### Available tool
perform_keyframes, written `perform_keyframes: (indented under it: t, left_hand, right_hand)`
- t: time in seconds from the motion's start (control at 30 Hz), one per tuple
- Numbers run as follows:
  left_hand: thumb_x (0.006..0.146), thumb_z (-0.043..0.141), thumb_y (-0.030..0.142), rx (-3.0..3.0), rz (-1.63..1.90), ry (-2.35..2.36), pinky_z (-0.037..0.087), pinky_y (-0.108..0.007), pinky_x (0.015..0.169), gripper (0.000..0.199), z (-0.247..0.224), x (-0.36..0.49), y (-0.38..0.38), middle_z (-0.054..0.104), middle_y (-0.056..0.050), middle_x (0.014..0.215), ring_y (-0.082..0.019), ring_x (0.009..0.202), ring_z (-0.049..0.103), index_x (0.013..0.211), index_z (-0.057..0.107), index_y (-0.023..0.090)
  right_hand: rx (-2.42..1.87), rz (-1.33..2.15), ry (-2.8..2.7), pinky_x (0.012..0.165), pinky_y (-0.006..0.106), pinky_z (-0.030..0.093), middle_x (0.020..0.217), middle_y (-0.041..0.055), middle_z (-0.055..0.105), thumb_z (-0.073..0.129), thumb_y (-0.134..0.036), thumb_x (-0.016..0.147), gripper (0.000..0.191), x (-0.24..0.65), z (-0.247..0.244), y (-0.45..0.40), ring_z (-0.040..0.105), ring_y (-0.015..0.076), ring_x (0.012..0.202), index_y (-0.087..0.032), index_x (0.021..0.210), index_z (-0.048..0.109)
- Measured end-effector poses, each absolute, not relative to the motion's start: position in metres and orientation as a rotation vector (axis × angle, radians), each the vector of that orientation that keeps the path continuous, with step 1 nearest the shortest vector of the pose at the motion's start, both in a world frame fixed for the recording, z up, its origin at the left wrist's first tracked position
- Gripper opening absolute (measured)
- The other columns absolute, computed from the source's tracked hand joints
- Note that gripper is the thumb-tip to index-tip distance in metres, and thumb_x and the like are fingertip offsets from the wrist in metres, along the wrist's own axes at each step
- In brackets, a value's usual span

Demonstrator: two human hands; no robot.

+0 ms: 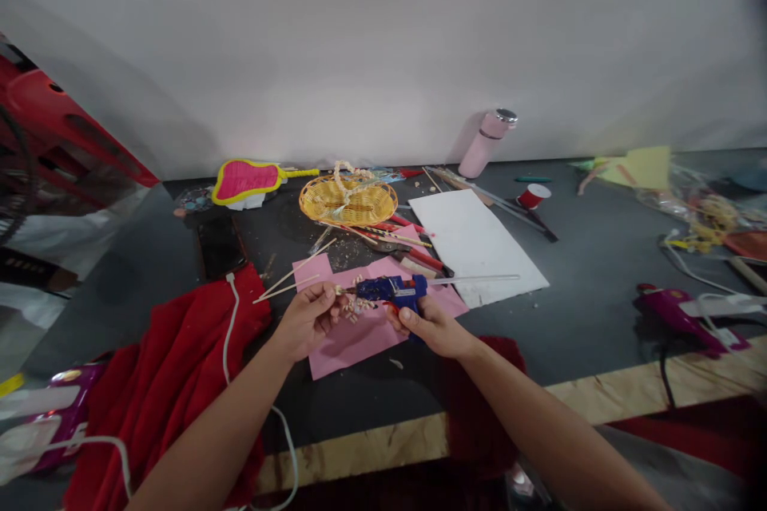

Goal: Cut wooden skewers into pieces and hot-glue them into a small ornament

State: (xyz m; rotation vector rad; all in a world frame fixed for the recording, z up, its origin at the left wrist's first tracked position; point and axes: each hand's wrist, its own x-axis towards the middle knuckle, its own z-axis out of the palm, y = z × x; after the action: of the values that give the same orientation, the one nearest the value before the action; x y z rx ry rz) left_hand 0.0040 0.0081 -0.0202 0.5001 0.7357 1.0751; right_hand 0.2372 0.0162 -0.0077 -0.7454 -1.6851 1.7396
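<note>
My right hand (440,326) is wrapped round the handle of a blue hot glue gun (383,288). A long, pale glue stick (479,279) juts from the back of the gun. The nozzle points left and meets the fingertips of my left hand (310,319). Pinched there is a string of small pale pieces (355,308), like shells or beads; it dangles below the gun, and its exact kind is too small to tell. Under both hands lies pink paper (341,355) on the dark tabletop. Thin wooden sticks (293,271) rest just beyond my left hand.
A yellow wicker basket (311,204), red-handled pliers (419,255) and a white board (479,243) lie ahead. Behind them stands a pink bottle (486,145). A phone (221,246) and red cloth (180,343) with a white cable are left; a thread spool (533,196) is right.
</note>
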Motion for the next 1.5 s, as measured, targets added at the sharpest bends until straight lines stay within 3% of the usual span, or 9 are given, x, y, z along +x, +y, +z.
perform_keyframes:
  t: [1.5]
  left_hand:
    - [0.072,0.069,0.021,0.494,1.088,0.749,0.044,-0.014,0.053,0.013,-0.0201,0.0043,0.0079,0.062,-0.002,0.067,-0.003,0.051,0.05,0.073,0.06,0.012]
  right_hand:
    - [-0.766,1.755,-1.707,0.058,0.024,0.034,0.074,0.0022,0.047,0.042,-0.048,0.088,0.036,0.2402,-0.0119,0.0166,0.042,0.0106,0.063,-0.014,0.082,0.052]
